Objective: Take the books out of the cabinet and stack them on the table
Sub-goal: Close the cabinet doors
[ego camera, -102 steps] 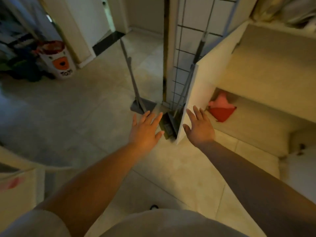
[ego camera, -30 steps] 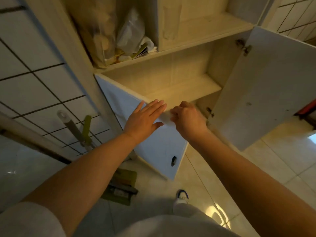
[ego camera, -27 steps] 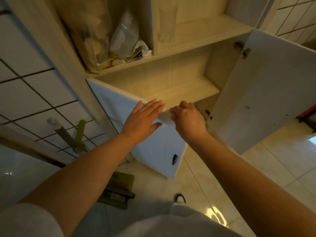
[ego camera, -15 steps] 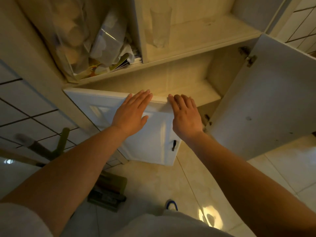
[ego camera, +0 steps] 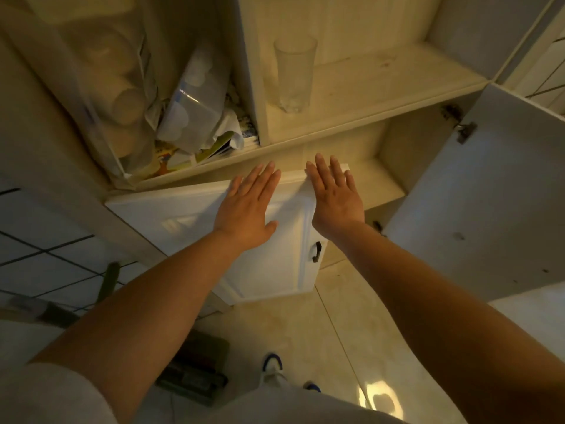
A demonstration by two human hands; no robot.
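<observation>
Now both hands flat, fingers spread, holding nothing: left hand (ego camera: 249, 211) and right hand (ego camera: 334, 197) press white panelled cabinet door (ego camera: 269, 264), likely pushing it.

Both arms reach forward; left hand (ego camera: 246, 209) and right hand (ego camera: 334, 198) flat, fingers spread.

Cabinet (ego camera: 351, 123), pale wood w/ white doors, is standing open on the right; left door (ego camera: 260, 240) is sitting nearly shut, right door (ego camera: 489, 209) swung wide. Books (ego camera: 214, 149): thin, colourful, lying flat in upper-left compartment, mostly buried under plastic bags, only front edges showing. Lower shelf is looking bare.
</observation>
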